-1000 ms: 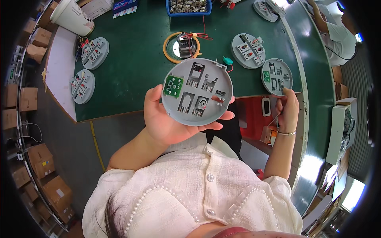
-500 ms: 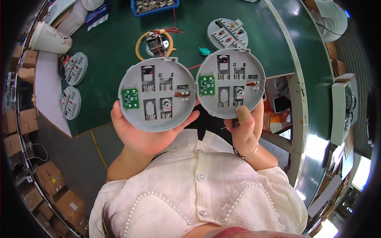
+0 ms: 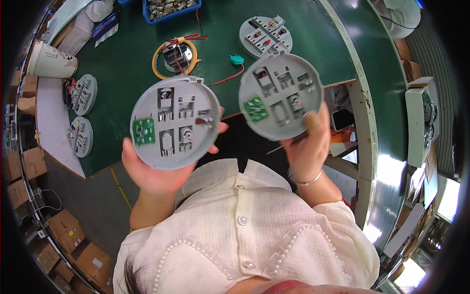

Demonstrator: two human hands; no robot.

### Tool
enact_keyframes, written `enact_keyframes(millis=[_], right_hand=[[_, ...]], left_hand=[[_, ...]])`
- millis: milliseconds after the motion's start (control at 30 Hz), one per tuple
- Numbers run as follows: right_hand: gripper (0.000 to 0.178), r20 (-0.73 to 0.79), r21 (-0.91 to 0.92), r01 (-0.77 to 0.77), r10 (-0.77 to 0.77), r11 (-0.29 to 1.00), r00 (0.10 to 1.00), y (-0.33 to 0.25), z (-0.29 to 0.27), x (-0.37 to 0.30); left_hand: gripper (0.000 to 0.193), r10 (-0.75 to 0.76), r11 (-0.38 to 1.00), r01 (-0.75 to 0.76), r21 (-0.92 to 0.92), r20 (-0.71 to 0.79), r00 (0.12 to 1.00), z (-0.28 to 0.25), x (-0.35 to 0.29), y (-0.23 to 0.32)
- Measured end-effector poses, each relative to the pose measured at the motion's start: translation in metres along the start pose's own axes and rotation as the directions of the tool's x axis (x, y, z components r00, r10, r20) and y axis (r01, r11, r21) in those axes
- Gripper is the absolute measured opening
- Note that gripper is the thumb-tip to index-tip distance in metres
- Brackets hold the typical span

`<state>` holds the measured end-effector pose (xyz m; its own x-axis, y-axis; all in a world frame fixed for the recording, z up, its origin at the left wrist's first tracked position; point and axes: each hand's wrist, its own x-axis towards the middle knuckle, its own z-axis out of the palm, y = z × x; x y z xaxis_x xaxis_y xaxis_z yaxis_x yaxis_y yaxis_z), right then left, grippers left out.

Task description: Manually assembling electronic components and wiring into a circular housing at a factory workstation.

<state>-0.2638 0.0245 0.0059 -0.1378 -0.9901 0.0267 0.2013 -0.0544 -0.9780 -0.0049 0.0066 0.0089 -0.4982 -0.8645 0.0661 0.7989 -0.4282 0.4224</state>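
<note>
My left hand (image 3: 156, 176) is closed around the rim of a round grey plastic housing (image 3: 175, 123), held up with its inner side showing. A green circuit board (image 3: 144, 132), metal clips and slots sit in it. My right hand (image 3: 309, 152) grips a second, similar grey housing (image 3: 280, 100), its thumb over the lower right rim. That one is tilted and slightly blurred. From under the right hand sticks a thin dark rod (image 3: 275, 149); what it belongs to is hidden. The two housings are apart, above the table's near edge.
On the green table (image 3: 215, 29) lie a yellow ring with a metal part (image 3: 178, 58), a green connector (image 3: 237, 59) on red wire, and another grey round unit (image 3: 266, 35). A blue bin (image 3: 149, 18) of small metal parts, a paper cup (image 3: 53, 61) and two grey units (image 3: 84, 95) stand farther left.
The two housings, side by side before, have moved apart. The left one has shifted left and a little down; the right one has risen slightly and tilted.
</note>
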Motion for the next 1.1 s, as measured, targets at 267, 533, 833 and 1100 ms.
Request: enact_keyframes(millis=[267,533,833,1100], right_hand=[[0.046,0.285,-0.918,0.374,-0.439,0.130,0.852,-0.007,-0.024,0.028],[0.045,0.321,-0.885,0.405,-0.330,0.228,0.888,-0.007,0.014,0.041],[0.039,0.640,-0.768,0.631,-0.172,-0.112,0.749,-0.012,0.056,0.106],[0.023,0.463,-0.732,0.474,-0.152,0.490,0.873,-0.028,0.060,0.084]], left_hand=[[0.087,0.427,-0.552,0.169,0.817,0.103,0.899,-0.010,-0.023,0.000],[0.089,0.496,-0.728,0.322,0.606,0.140,0.857,-0.014,0.003,-0.019],[0.086,0.478,-0.636,0.215,0.741,0.160,0.864,-0.011,-0.004,-0.004],[0.077,0.279,-0.558,-0.067,0.827,0.264,0.923,-0.030,0.005,-0.007]])
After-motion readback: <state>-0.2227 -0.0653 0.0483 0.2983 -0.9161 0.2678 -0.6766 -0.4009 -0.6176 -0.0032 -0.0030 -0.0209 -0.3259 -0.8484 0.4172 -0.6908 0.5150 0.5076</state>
